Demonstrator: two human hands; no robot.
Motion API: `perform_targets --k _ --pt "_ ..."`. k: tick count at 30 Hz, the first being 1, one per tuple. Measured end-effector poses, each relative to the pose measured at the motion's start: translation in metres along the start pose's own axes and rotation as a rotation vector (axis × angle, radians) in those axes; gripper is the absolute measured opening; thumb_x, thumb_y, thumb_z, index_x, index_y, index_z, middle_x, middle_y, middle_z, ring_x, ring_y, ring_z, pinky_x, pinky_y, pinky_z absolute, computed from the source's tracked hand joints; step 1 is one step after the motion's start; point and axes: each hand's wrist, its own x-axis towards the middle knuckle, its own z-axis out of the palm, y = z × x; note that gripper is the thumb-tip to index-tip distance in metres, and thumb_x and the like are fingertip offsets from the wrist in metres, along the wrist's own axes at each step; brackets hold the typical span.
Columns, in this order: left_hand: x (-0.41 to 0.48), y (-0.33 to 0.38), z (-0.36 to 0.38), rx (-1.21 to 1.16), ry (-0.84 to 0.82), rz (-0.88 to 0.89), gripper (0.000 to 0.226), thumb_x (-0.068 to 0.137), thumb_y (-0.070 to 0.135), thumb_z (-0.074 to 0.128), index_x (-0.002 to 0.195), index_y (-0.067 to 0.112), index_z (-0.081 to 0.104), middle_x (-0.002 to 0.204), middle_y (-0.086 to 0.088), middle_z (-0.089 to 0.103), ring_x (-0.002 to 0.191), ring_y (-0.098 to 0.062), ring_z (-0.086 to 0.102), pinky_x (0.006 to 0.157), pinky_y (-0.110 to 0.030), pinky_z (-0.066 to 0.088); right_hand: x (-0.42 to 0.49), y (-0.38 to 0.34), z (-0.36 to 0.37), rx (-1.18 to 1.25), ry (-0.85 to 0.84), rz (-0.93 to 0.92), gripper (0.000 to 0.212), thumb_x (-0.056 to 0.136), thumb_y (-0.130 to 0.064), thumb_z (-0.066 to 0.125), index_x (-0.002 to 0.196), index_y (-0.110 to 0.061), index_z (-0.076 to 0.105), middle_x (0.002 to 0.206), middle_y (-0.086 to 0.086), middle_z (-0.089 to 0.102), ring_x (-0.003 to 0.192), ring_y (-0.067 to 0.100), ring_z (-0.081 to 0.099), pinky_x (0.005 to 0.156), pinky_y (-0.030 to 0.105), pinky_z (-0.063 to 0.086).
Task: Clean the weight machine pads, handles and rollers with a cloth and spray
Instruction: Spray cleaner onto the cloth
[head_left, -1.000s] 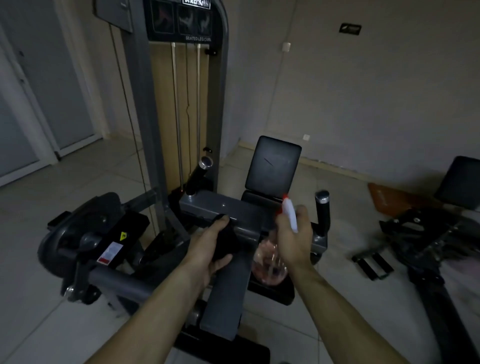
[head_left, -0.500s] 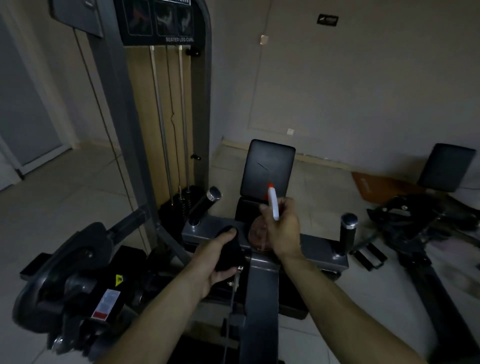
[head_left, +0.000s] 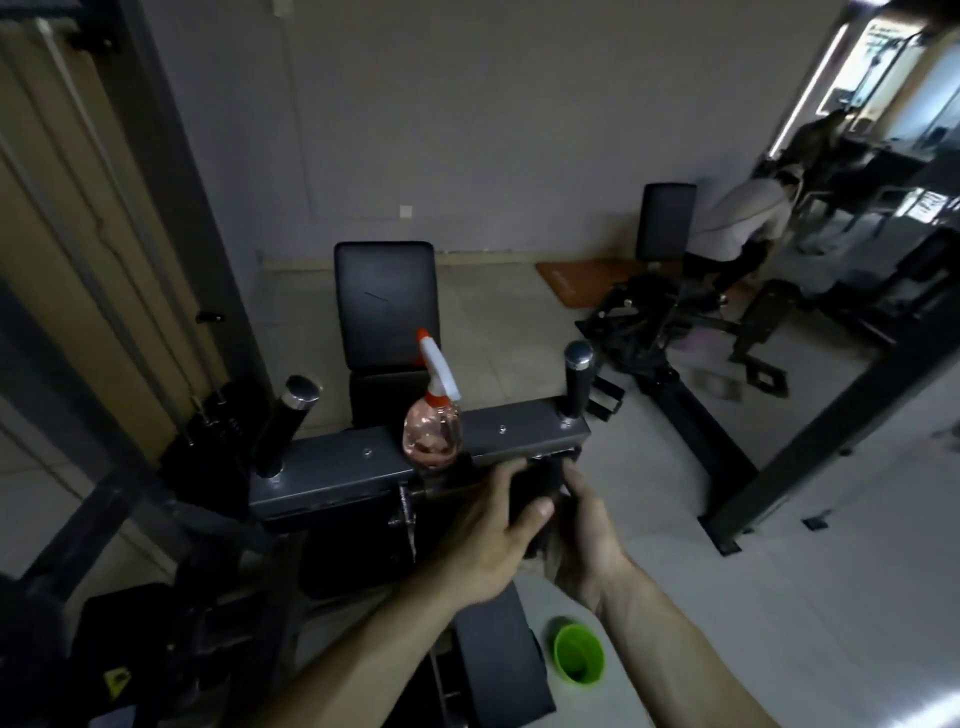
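A: Why is the spray bottle (head_left: 431, 426) standing on the crossbar (head_left: 332, 465) and not in a hand?

B: My guess is that both hands are wanted for the cloth (head_left: 535, 486). The bottle stands upright about midway along the grey crossbar's top face, within easy reach.

A: And the hands themselves?

B: The left hand (head_left: 491, 540) and the right hand (head_left: 589, 540) both grasp the dark cloth, just in front of the crossbar's front edge, toward its right end. The left fingers curl over it with the thumb pressed on the near side, and the right fingers wrap it from the other side. It looks like bunching or folding ahead of a wipe (whether the cloth is damp, I can't tell).

A: What else is around?

B: There are 2 upright grips with chrome caps: the left handle (head_left: 291, 415) near 1 end of the crossbar and the right handle (head_left: 576, 379) near the other, closer to the hands. The back pad (head_left: 384, 301) rises beyond the bottle. A flat lower pad (head_left: 498, 649) lies under the wrists, with a green cup (head_left: 577, 656) on the floor just beside its right edge. Far off on the right, a second person (head_left: 737, 223) bends over another machine.

A: Anything in the way?

B: Mainly the bottle. A wipe along the crossbar's top would likely knock it.
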Motion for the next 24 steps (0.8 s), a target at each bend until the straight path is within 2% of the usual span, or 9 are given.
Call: perform_targets --k 2,3,6,10,13,14,16,19,24 --pt "0.004 -0.004 0.014 0.253 -0.111 0.025 0.059 0.099 0.060 0.047 0.152 0.035 0.035 0.156 0.004 0.039 0.143 -0.015 0.037 0.120 -0.037 0.033 -0.003 0.009 -0.017 0.054 -0.021 0.081 0.068 0.096 -0.068 0.045 0.122 -0.012 0.074 0.122 0.020 0.072 0.108 0.036 0.069 0.088 0.044 0.055" --pt "0.002 -0.005 0.015 0.327 -0.123 0.019 0.064 0.099 0.064 0.043 0.154 0.033 0.035 0.160 0.005 0.035 0.147 -0.014 0.032 0.122 -0.036 0.027 -0.003 0.012 -0.019 0.055 -0.004 0.104 0.066 0.097 -0.065 0.045 0.118 -0.010 0.074 0.113 0.021 0.074 0.098 0.035 0.070 0.081 0.040 0.056" --pt "0.000 -0.015 0.004 0.465 0.026 0.035 0.057 0.101 0.060 0.046 0.149 0.029 0.051 0.158 0.011 0.041 0.146 -0.011 0.035 0.120 -0.030 0.028 0.013 0.017 -0.025 0.192 0.128 0.122 0.055 0.106 -0.051 0.032 0.101 -0.008 0.066 0.080 0.016 0.069 0.074 0.029 0.063 0.063 0.033 0.048" --pt "0.000 -0.043 -0.025 0.762 0.191 0.050 0.048 0.095 0.044 0.064 0.140 0.028 0.059 0.147 0.013 0.050 0.134 -0.015 0.045 0.111 -0.033 0.040 0.042 0.007 -0.020 0.210 0.183 -0.207 0.053 0.108 -0.051 0.028 0.091 -0.016 0.065 0.077 0.004 0.069 0.070 0.023 0.062 0.061 0.029 0.041" --pt "0.000 -0.053 -0.027 0.829 0.185 -0.010 0.060 0.088 0.049 0.070 0.143 0.027 0.057 0.147 0.011 0.046 0.131 -0.017 0.044 0.109 -0.036 0.043 0.061 0.015 -0.008 -0.161 0.171 -0.617 0.038 0.107 -0.038 0.042 0.128 -0.018 0.067 0.117 -0.001 0.073 0.108 0.003 0.066 0.087 0.022 0.052" --pt "0.001 -0.055 -0.025 0.846 0.197 -0.006 0.063 0.085 0.051 0.072 0.142 0.027 0.058 0.145 0.011 0.047 0.129 -0.018 0.046 0.107 -0.036 0.045 0.067 0.022 -0.006 -0.442 0.134 -0.799 0.039 0.105 -0.033 0.044 0.136 -0.017 0.062 0.130 0.001 0.065 0.118 -0.006 0.058 0.098 0.015 0.046" --pt "0.001 -0.057 -0.023 0.878 0.236 -0.009 0.067 0.079 0.055 0.075 0.138 0.027 0.061 0.141 0.011 0.048 0.125 -0.019 0.048 0.103 -0.036 0.048 0.091 0.040 -0.008 -0.870 0.018 -0.967 0.043 0.104 -0.033 0.048 0.144 -0.017 0.054 0.144 0.003 0.046 0.132 0.001 0.047 0.113 0.016 0.036" --pt "0.003 -0.056 -0.022 0.909 0.275 -0.037 0.071 0.075 0.063 0.074 0.137 0.032 0.060 0.141 0.014 0.048 0.125 -0.016 0.048 0.099 -0.036 0.049 0.112 0.043 -0.012 -1.011 0.017 -0.955 0.036 0.106 -0.039 0.052 0.138 -0.024 0.053 0.136 0.000 0.042 0.120 0.010 0.051 0.105 0.023 0.044" --pt "0.006 -0.051 -0.015 0.938 0.294 -0.090 0.076 0.070 0.069 0.075 0.135 0.032 0.061 0.141 0.013 0.047 0.125 -0.016 0.046 0.096 -0.037 0.050 0.132 0.032 -0.004 -0.928 0.069 -0.840 0.034 0.105 -0.050 0.043 0.118 -0.022 0.056 0.107 0.003 0.067 0.096 0.020 0.064 0.085 0.040 0.055"
